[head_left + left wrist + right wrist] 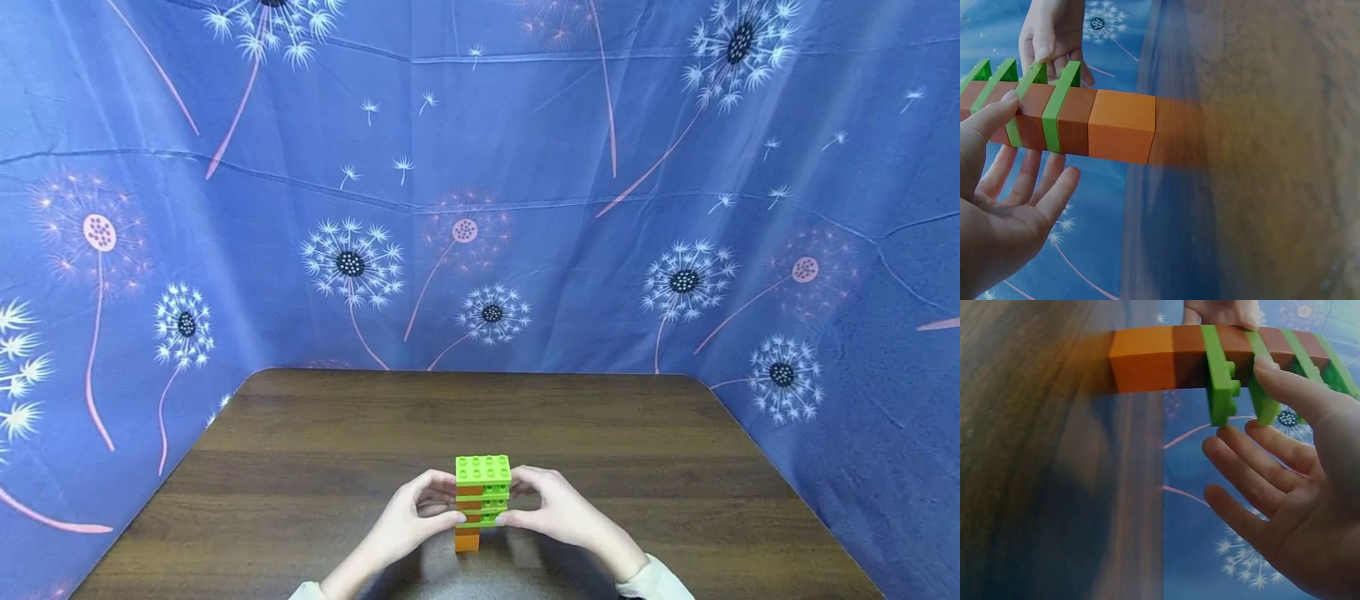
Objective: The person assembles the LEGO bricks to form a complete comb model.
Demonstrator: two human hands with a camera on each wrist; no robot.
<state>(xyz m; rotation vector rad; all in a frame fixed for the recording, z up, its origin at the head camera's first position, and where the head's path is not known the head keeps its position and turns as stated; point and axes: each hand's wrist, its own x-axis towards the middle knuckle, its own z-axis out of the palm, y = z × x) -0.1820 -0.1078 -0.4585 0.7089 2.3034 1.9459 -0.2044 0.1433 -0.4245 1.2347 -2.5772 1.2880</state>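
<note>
A toy brick tower [468, 507] stands upright on the wooden table between both hands. Its base is an orange brick [1121, 125]; above that, brown bricks [1075, 122] alternate with bright green plates [1218, 381]. The plates jut out to the right of the brown column, and a studded green plate [482, 470] caps the top. My left hand [408, 515] grips the tower's left side, thumb on the front and fingers toward the back. On the other side, my right hand [561, 512] holds the overhanging plates, its thumb against a green edge and its lower fingers spread.
The brown wooden table [337, 425] extends behind and to both sides of the tower. A blue cloth [555, 250] with a dandelion print hangs around its far and side edges.
</note>
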